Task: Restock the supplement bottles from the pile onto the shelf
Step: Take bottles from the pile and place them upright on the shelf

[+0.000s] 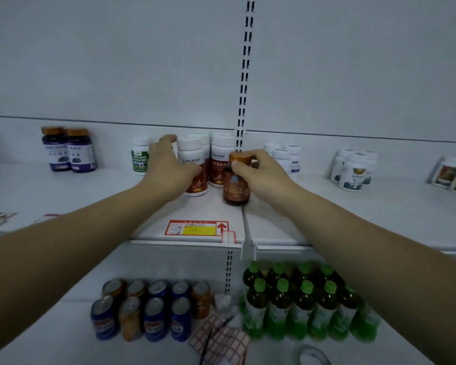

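bottles (195, 167) on shelf (148, 219), cans (148, 309) below

Premises: a retail shop, self-service aisle. White metal gondola shelving with a slotted upright (244, 75) and a plain back panel. The upper shelf (353, 214) carries supplement bottles grouped by product: purple-labelled bottles (69, 150) at left, white-capped bottles with red labels (208, 159) at centre, further white bottles (354, 169) at right. A red and yellow price tag (196, 227) sits at the shelf edge. The lower shelf holds ranked drink cans (148, 309) and green-capped drink bottles (303, 301), beside a sheet of red-bordered stickers (221, 341).
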Demonstrator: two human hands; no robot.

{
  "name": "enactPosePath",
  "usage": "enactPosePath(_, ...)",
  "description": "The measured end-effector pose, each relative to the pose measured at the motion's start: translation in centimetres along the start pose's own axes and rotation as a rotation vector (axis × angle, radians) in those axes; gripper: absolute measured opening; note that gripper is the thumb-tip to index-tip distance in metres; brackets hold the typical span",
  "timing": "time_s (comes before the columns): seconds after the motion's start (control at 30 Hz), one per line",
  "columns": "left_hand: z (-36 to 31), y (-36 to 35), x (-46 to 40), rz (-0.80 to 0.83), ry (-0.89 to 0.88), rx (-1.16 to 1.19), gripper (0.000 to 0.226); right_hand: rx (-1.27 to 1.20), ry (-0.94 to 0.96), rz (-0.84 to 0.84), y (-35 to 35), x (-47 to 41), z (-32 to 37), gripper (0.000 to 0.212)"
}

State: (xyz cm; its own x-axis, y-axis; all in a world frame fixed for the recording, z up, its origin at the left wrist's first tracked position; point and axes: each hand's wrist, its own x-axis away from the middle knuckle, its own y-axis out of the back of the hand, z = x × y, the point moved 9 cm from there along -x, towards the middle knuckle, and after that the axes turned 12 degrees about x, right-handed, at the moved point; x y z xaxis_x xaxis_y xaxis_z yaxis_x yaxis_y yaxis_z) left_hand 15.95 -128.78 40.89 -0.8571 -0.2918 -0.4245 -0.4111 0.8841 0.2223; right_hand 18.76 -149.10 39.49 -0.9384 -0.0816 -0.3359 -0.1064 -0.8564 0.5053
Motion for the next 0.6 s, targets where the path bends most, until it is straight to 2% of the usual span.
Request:
enactPosePath(0.07, -2.7, -0.6, 1.3, -0.016, -0.129, -0.003, 0.072, -0.025, 0.006, -0.020, 1.5, 0.7, 0.2, 0.021)
enactPosePath(0.17, -5.0, -3.7, 2.9, 0.093, -0.126, 0.020, 0.079, -0.063, -0.011, -0.089, 5.0, 1.7, 0.2, 0.013)
enactPosePath(0.27, -6.8, -9.5, 5.2, 0.406, -0.014, 0.118, 0.084, -0.086, -0.052, -0.155, 9.1, 3.1, -0.5, 0.014)
enactPosePath(0.37, -8.8, -16.6, 9.2, 0.704, 0.094, 0.221, 0.077, -0.067, -0.083, -0.207, 13.9, 5.3, -2.2, 0.020)
enactPosePath(0.6, -15.2, -33.9, 18.0, 0.902, 0.076, 0.344, 0.073, -0.028, -0.137, -0.378, 30.9, 12.9, -10.4, 0.016)
